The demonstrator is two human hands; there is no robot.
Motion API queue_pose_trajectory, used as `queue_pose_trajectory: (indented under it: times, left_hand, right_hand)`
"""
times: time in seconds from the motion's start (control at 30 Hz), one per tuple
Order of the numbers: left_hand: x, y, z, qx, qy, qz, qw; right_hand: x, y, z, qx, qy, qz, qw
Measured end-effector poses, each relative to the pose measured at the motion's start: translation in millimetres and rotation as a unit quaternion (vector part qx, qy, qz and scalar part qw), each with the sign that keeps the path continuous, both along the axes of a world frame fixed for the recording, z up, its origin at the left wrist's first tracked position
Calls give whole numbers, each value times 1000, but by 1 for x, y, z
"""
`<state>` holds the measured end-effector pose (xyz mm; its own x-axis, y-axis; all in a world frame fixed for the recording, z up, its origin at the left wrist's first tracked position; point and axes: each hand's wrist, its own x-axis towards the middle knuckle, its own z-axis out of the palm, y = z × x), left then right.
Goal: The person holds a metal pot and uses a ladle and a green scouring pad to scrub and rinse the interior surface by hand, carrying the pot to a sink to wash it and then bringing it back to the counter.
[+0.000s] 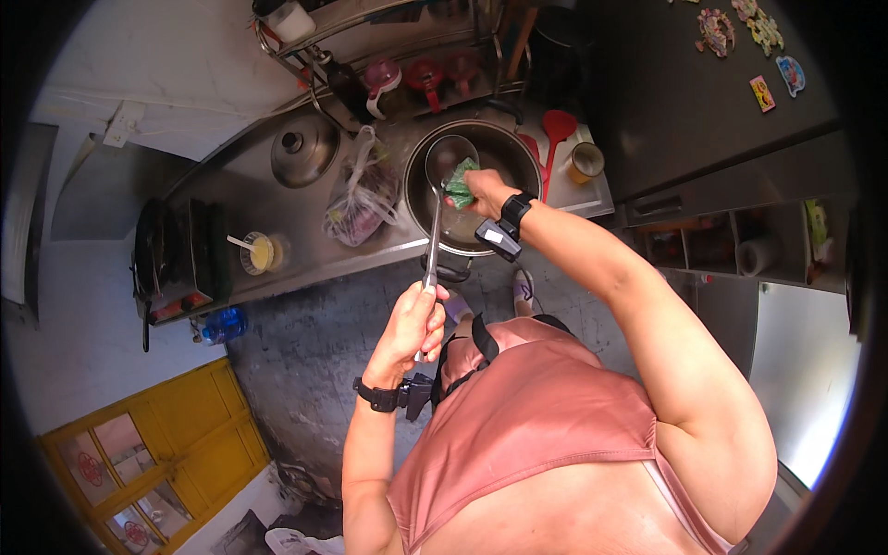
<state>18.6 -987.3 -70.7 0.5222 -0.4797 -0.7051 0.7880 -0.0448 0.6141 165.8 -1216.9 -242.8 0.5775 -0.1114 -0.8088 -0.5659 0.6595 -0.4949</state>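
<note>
My left hand (409, 322) grips the long metal handle of a ladle (451, 154). The ladle's round bowl is over a large steel pot (533, 154) with black side handles. In my right hand (485, 192) is a green scrubbing cloth or pad (460, 184), held by the ladle's bowl above the pot. Whether the cloth touches the metal cannot be made out. The pot's inside looks wet or holds a little liquid; my right hand and the ladle hide part of it.
Left of the pot lie a knotted plastic bag (364, 191), a domed metal lid (305, 150) and a cup of yellow contents (259, 252). A red spatula (557, 132) and a glass jar (586, 163) are on the right. A metal rack (319, 38) stands behind.
</note>
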Motion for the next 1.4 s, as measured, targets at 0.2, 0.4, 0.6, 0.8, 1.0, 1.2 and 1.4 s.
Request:
queue_pose_trajectory:
  times: [0.2,0.4,0.6,0.8,1.0,1.2,1.4]
  left_hand:
    - [-5,-1,-8,12,8,-5,1000]
    - [-9,8,1,58,-24,-62,996]
    - [-5,16,6,102,-25,-114,988]
    - [2,18,6,125,-46,-144,981]
    - [2,32,10,82,-42,-107,990]
    - [-4,32,8,33,-30,-76,996]
    - [-7,22,-2,-23,-15,-55,998]
  right_hand:
    - [-6,6,-9,56,5,4,998]
    - [0,-34,14,-579,-95,316,745]
    - [15,-45,50,-692,-290,434,500]
    - [14,-23,61,-623,-545,536,167]
    - [13,-33,63,-642,-521,495,267]
    - [3,-34,44,-634,-310,278,651]
    - [-2,-30,29,-593,-157,186,768]
